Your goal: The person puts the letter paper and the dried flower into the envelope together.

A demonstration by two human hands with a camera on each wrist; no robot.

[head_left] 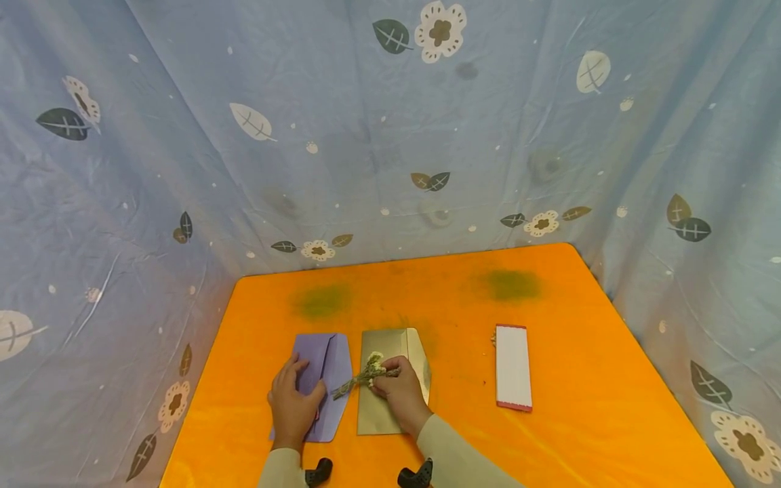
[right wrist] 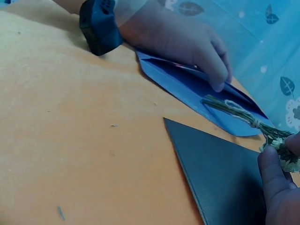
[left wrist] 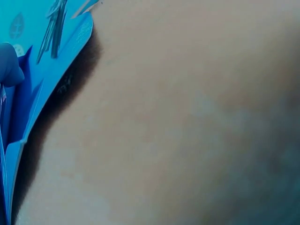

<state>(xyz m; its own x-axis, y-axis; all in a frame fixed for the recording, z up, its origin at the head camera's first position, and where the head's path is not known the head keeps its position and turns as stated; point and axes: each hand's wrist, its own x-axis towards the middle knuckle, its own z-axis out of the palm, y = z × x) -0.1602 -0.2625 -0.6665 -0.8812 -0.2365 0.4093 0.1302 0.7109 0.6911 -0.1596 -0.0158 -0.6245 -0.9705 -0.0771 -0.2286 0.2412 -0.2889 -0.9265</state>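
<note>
Two hands engaged: the left hand (head_left: 295,401) grips the purple envelope (head_left: 334,373) at its gaping mouth; the right hand (head_left: 401,393) pinches the dried-flower bunch (head_left: 365,377) near its heads. Recommended, in the inspector's judgement: hold the mouth wide, align the stems with it, spare the brittle blooms. Bunch lies at the right hand's 10 o'clock, stems pointing to 8, over the flap

Pale cream sleeves (head_left: 460,455) stop behind the left hand (head_left: 294,408) and right hand (head_left: 401,398), black devices (head_left: 318,472) dotted with holes beside them.
</note>
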